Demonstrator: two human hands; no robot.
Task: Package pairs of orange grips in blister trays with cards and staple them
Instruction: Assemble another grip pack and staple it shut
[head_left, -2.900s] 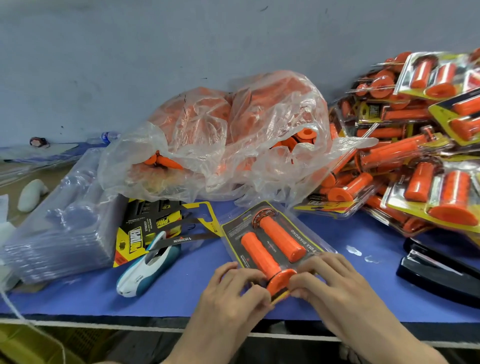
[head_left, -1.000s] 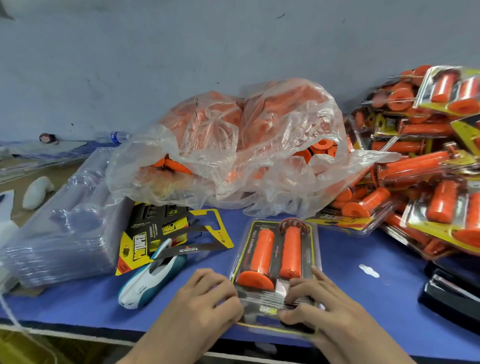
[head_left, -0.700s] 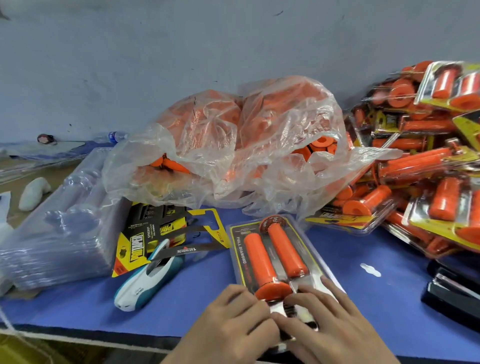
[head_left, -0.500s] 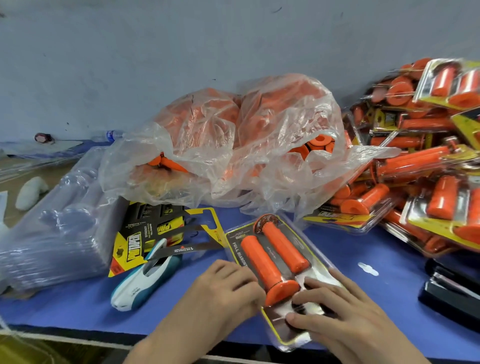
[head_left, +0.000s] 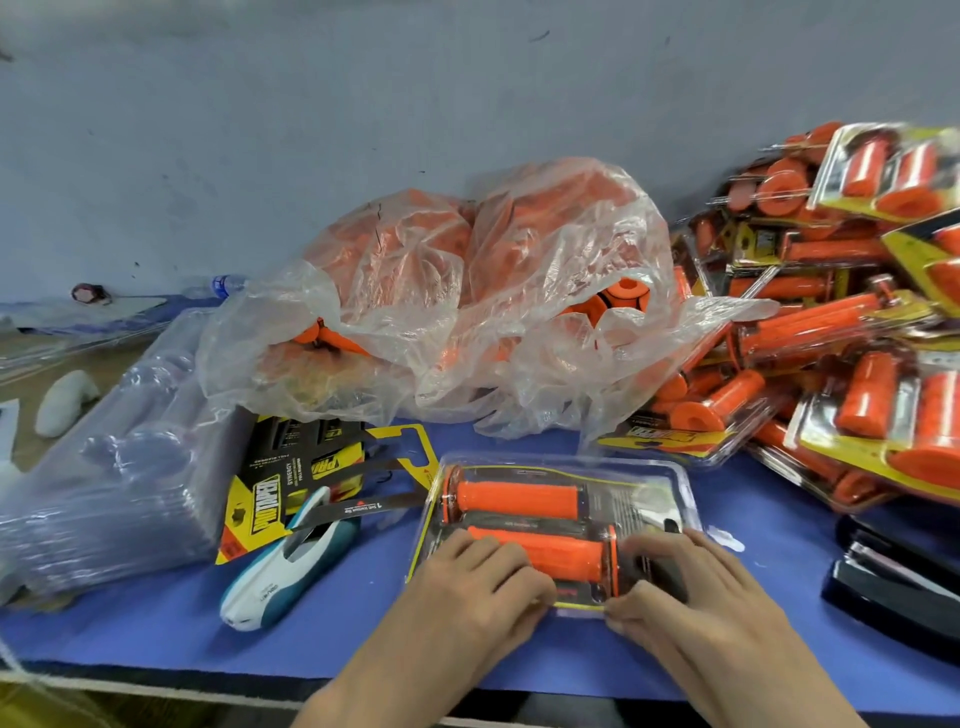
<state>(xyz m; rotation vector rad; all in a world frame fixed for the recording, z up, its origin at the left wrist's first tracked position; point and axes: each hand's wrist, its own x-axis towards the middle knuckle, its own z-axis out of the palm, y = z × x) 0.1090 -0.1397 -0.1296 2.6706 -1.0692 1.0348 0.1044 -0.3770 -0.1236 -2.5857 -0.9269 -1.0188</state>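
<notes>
On blue desk (head_left: 156, 639): blister pack (head_left: 639, 488), white-and-teal stapler (head_left: 291, 566), black stapler (head_left: 893, 587), printed cards (head_left: 291, 467), stacked clear trays (head_left: 114, 493), bag of orange grips (head_left: 467, 312), finished packs (head_left: 831, 338).

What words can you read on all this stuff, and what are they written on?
"PROTAPER": on the stack of black-and-yellow printed cards.
"SYNERGY": same cards, small white print.
"1": on the black card strip lying over the white-and-teal stapler; the words after it are too small.
Too blurred to read: the stapler's logo, the clear blister pack holding two orange grips, the pile of finished packs.
</notes>
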